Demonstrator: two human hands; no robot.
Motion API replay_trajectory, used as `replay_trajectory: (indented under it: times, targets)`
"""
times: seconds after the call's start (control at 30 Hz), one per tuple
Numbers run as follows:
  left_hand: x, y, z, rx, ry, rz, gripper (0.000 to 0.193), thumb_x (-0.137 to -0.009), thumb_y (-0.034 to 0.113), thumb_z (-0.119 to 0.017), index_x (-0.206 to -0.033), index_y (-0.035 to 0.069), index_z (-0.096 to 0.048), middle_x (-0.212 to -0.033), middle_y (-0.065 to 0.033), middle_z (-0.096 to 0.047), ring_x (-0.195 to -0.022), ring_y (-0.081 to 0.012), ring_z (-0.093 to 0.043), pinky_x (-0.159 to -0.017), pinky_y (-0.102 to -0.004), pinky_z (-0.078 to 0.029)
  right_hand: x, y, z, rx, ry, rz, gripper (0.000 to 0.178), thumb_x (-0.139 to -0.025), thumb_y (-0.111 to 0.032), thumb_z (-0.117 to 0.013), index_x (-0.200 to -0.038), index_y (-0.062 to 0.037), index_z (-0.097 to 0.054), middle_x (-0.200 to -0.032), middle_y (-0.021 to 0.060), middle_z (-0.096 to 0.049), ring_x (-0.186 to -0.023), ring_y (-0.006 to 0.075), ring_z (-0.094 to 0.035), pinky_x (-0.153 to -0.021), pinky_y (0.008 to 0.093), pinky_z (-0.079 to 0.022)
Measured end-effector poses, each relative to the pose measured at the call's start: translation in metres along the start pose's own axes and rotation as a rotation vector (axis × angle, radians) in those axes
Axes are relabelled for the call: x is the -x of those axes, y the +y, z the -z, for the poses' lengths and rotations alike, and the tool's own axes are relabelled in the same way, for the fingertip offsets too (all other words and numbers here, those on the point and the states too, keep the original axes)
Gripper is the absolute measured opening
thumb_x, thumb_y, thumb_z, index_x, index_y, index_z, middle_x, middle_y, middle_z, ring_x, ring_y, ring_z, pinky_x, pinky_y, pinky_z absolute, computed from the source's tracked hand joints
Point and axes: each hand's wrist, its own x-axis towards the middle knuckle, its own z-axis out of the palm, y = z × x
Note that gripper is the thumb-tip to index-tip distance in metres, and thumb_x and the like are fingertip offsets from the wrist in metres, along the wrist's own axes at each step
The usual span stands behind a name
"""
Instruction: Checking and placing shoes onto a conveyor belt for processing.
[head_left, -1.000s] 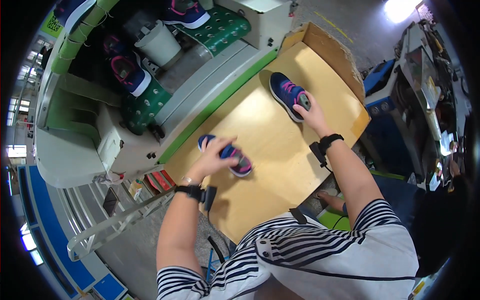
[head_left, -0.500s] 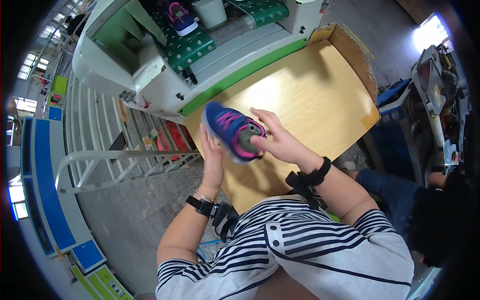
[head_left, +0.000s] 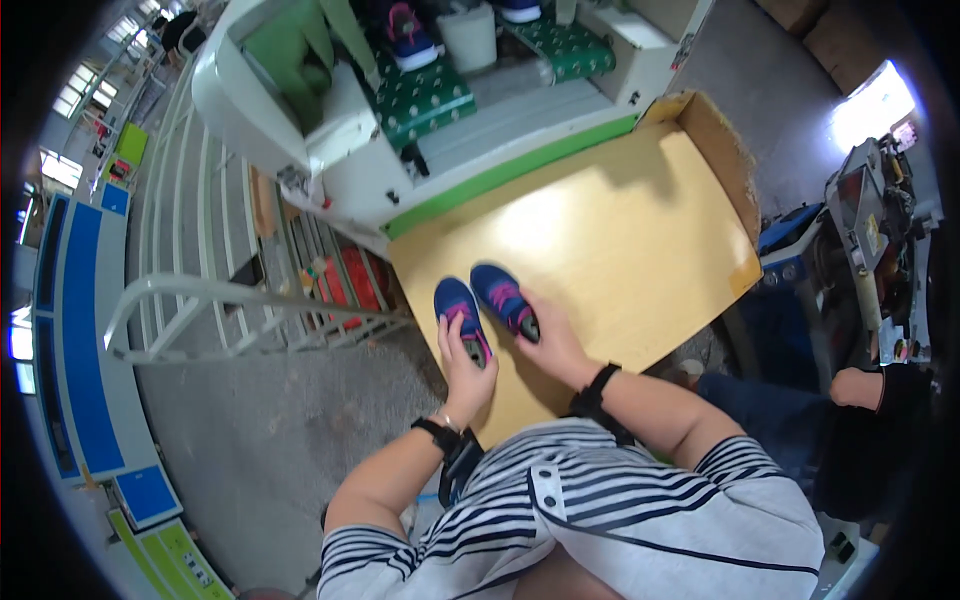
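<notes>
The left hand (head_left: 466, 370) grips the heel end of the left shoe (head_left: 460, 317), a small blue shoe with pink trim; the fingers are curled closed around it. The right hand (head_left: 555, 345) holds the heel end of the right shoe (head_left: 505, 298), a matching blue and pink shoe, with the fingers wrapped about its rear part. Both shoes lie side by side at the near left corner of the wooden table (head_left: 640, 250), toes pointing to the far side, just beside each other; contact between them cannot be determined.

A raised cardboard-coloured wall (head_left: 718, 150) borders the right edge of the table. Along the far edge runs a green strip (head_left: 510, 170), and beyond it stands a white machine housing (head_left: 300, 130) carrying a green patterned conveyor belt (head_left: 420, 95). A further blue and pink shoe (head_left: 408, 35) rests on that belt, with a white bucket (head_left: 470, 38) just to its right.

To the left of the table, a white tubular railing (head_left: 220, 300) crosses above grey floor, and red items (head_left: 345, 285) sit beneath the table edge. To the right stands a blue-based machine (head_left: 860, 240). Another person's hand (head_left: 855, 385) shows at the near right, well apart from the shoes.
</notes>
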Motion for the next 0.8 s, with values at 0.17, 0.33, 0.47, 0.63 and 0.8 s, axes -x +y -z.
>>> replay_trajectory:
  times: [0.17, 0.33, 0.47, 0.63, 0.8]
  targets:
    - [-0.085, 0.076, 0.021, 0.666, 0.016, 0.29, 0.08, -0.076, -0.007, -0.063, -0.149, 0.004, -0.03, -0.126, -0.0117, -0.054, -0.111, -0.0207, -0.056, -0.096, -0.0306, -0.047, -0.037, 0.009, 0.05, -0.545, 0.166, -0.353, 0.081, -0.081, -0.018, -0.074, -0.149, -0.0072, -0.031, -0.124, 0.0239, -0.059, -0.111, 0.0306, -0.062, -0.098, 0.0387, -0.047]
    - [-0.19, 0.175, 0.073, 0.619, 0.144, -0.183, 0.081, -0.078, 0.001, -0.062, -0.151, 0.0, -0.029, -0.135, -0.0162, -0.048, -0.125, -0.0257, -0.048, -0.109, -0.0345, -0.036, -0.167, -0.051, 0.159, -0.417, 0.458, 0.022, 0.072, -0.083, -0.022, -0.076, -0.144, -0.0096, -0.04, -0.12, 0.0163, -0.061, -0.107, 0.0232, -0.062, -0.092, 0.0349, -0.05]
    - [-0.299, 0.206, 0.07, 0.266, 0.355, -0.214, 0.08, -0.075, 0.004, -0.063, -0.148, -0.003, -0.032, -0.14, -0.0252, -0.044, -0.129, -0.0379, -0.046, -0.11, -0.0386, -0.035, -0.287, -0.047, 0.207, 0.04, 0.699, 0.25, 0.071, -0.082, -0.026, -0.074, -0.144, -0.0126, -0.044, -0.127, 0.0217, -0.06, -0.11, 0.0372, -0.062, -0.094, 0.041, -0.05]
    - [-0.357, 0.205, 0.049, 0.046, 0.52, -0.268, 0.077, -0.08, 0.008, -0.064, -0.148, -0.005, -0.031, -0.145, -0.0284, -0.038, -0.134, -0.0419, -0.04, -0.114, -0.0417, -0.031, -0.359, -0.029, 0.192, 0.516, 0.74, 0.007, 0.072, -0.082, -0.027, -0.075, -0.145, -0.0137, -0.044, -0.121, 0.0173, -0.061, -0.116, 0.0359, -0.056, -0.1, 0.0442, -0.043]
    - [-0.257, 0.136, 0.046, -0.027, 0.378, -0.657, 0.068, -0.095, 0.017, -0.059, -0.152, -0.001, -0.027, -0.155, -0.0281, -0.026, -0.145, -0.0406, -0.025, -0.118, -0.0483, -0.021, -0.254, -0.039, 0.112, 0.118, 0.623, 0.519, 0.043, -0.081, -0.014, -0.068, -0.122, -0.0048, -0.058, -0.126, 0.0164, -0.06, -0.121, 0.0364, -0.052, -0.102, 0.0472, -0.041]
